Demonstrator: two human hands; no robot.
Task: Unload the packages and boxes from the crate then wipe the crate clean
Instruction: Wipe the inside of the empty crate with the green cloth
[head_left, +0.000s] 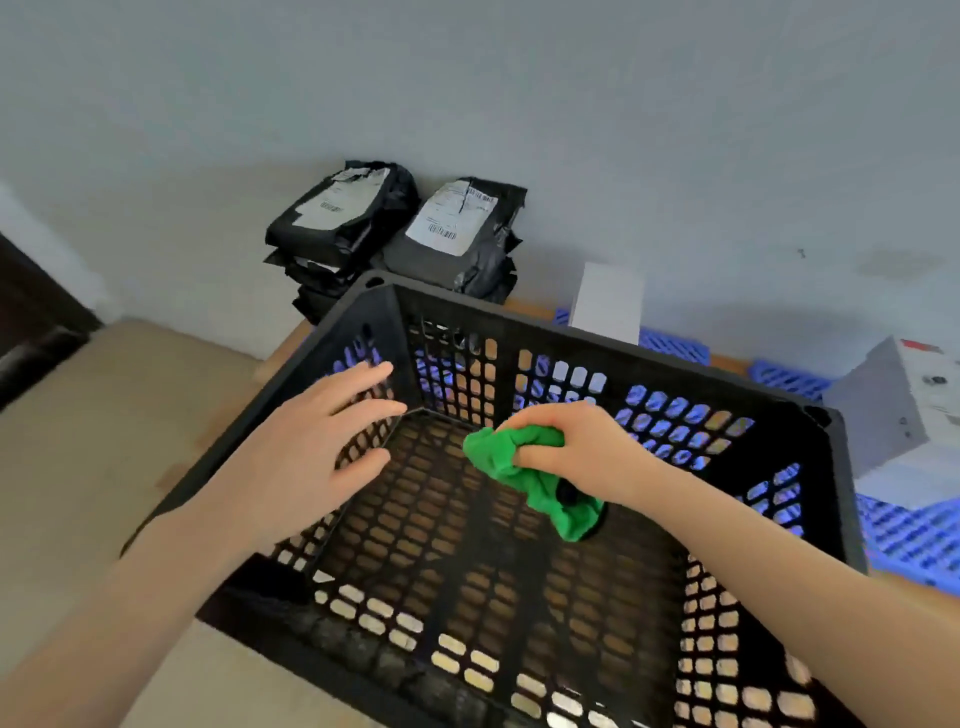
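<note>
A black slotted plastic crate (582, 340) fills the middle of the view, with nothing lying on its floor. My right hand (582, 447) is inside it, shut on a bunched green cloth (524, 467) whose loose end hangs toward the crate floor. My left hand (311, 441) hovers with fingers spread over the crate's left wall and rim. Two stacks of black plastic mail packages (337, 223) (462, 239) with white labels stand behind the crate against the wall. A white box (605, 304) and a larger white box (898, 410) lie to the right.
The crate rests on a wooden table (283, 353). Blue slotted plastic crates (914, 535) lie under the white boxes at the right. A pale wall rises behind. Beige floor (93, 441) shows at the left, with a dark piece of furniture (31, 322) at the far left edge.
</note>
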